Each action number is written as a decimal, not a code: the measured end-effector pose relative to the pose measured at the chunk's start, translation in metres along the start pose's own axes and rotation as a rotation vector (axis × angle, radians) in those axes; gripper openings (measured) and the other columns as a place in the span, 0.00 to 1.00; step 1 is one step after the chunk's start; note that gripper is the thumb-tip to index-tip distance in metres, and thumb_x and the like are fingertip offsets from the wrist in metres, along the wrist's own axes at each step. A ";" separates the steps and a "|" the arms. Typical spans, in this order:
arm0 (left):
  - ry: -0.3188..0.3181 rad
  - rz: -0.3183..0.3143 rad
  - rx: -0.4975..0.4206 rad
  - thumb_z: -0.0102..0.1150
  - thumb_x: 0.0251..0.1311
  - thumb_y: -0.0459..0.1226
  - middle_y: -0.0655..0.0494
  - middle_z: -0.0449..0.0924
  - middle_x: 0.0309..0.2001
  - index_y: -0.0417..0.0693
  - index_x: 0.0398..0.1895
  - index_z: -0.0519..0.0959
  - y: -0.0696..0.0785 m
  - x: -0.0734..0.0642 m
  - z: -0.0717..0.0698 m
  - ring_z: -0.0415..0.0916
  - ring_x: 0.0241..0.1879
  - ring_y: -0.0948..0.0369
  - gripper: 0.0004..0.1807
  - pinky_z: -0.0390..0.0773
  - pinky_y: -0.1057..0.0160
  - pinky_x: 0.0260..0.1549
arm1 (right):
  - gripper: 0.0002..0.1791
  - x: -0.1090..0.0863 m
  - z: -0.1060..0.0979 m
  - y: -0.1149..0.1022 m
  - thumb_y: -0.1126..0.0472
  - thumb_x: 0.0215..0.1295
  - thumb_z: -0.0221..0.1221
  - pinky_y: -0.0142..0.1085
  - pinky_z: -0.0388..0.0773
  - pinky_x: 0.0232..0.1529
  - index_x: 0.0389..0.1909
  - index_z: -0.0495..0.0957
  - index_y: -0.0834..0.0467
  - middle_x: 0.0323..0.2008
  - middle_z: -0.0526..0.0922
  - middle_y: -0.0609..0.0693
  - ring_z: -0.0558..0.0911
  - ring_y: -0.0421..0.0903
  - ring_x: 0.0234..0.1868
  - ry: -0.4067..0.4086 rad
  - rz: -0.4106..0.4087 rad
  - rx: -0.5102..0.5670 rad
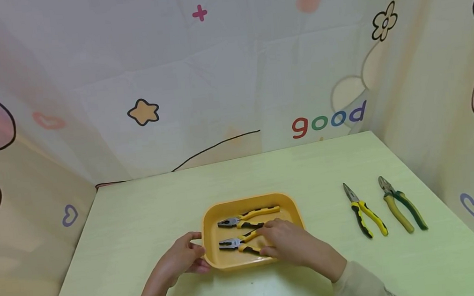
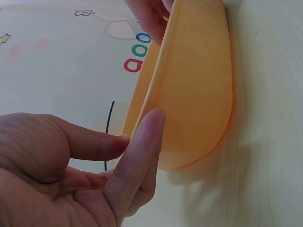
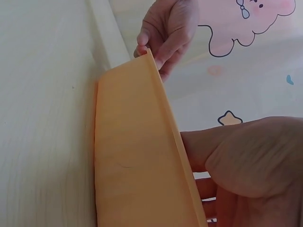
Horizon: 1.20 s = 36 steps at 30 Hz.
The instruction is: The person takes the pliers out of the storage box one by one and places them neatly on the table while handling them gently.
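Observation:
A yellow plastic tray (image 1: 213, 263) stands on the table with two combination pliers inside, their jaws toward the left. My left hand (image 1: 187, 256) pinches the tray's left rim; in the left wrist view, the thumb of that hand (image 2: 90, 161) is on one side of the rim and the fingers are on the other. My right hand (image 1: 289, 242) reaches over the tray's right part. Its fingers and thumb straddle the yellow-and-black handles of the nearer pliers (image 1: 230, 244). The farther pliers (image 1: 231, 222) lie just behind. In the right wrist view, the tray wall hides the fingertips.
To the right on the pale green table (image 1: 141, 213) lie yellow-and-black long-nose pliers (image 1: 361, 210) and green-handled diagonal cutters (image 1: 400, 204), handles toward me. A printed curtain (image 1: 213, 75) surrounds the table's back and sides.

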<state>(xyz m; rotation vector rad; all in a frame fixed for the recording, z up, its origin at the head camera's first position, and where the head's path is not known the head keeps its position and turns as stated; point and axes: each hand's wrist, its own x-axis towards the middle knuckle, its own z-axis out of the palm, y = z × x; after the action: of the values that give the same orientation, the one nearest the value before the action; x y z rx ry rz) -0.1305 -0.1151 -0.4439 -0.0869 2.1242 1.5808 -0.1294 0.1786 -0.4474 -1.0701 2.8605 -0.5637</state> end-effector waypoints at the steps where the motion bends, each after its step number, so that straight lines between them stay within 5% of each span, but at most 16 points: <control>1: 0.001 -0.001 -0.001 0.49 0.71 0.25 0.35 0.75 0.43 0.25 0.71 0.59 0.000 0.000 0.000 0.84 0.27 0.55 0.27 0.90 0.53 0.33 | 0.21 0.001 0.000 0.000 0.57 0.67 0.69 0.48 0.85 0.50 0.55 0.82 0.65 0.46 0.85 0.57 0.83 0.57 0.49 -0.010 0.000 0.003; 13: 0.004 -0.013 -0.004 0.48 0.71 0.24 0.35 0.76 0.42 0.25 0.72 0.58 -0.001 0.001 0.000 0.83 0.27 0.55 0.28 0.90 0.54 0.31 | 0.21 0.015 0.000 0.003 0.61 0.60 0.74 0.42 0.85 0.46 0.53 0.85 0.61 0.46 0.86 0.55 0.83 0.52 0.47 -0.124 0.027 0.041; 23: 0.006 -0.019 -0.010 0.47 0.70 0.24 0.35 0.76 0.42 0.25 0.72 0.58 0.002 0.000 0.000 0.83 0.27 0.55 0.28 0.90 0.54 0.32 | 0.22 0.020 0.008 0.005 0.63 0.56 0.76 0.35 0.81 0.37 0.53 0.87 0.60 0.41 0.85 0.52 0.79 0.46 0.40 -0.133 0.057 0.076; 36: 0.005 -0.011 -0.014 0.48 0.70 0.24 0.36 0.76 0.42 0.25 0.72 0.59 0.000 0.001 0.001 0.83 0.27 0.55 0.28 0.90 0.54 0.31 | 0.27 0.027 0.012 0.004 0.56 0.56 0.77 0.39 0.83 0.40 0.55 0.80 0.59 0.41 0.81 0.50 0.79 0.47 0.41 -0.172 0.153 0.007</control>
<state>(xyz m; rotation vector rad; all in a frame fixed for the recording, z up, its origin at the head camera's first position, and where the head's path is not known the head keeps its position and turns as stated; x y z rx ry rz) -0.1308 -0.1144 -0.4441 -0.1074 2.1134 1.5905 -0.1507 0.1598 -0.4577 -0.8443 2.7568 -0.4475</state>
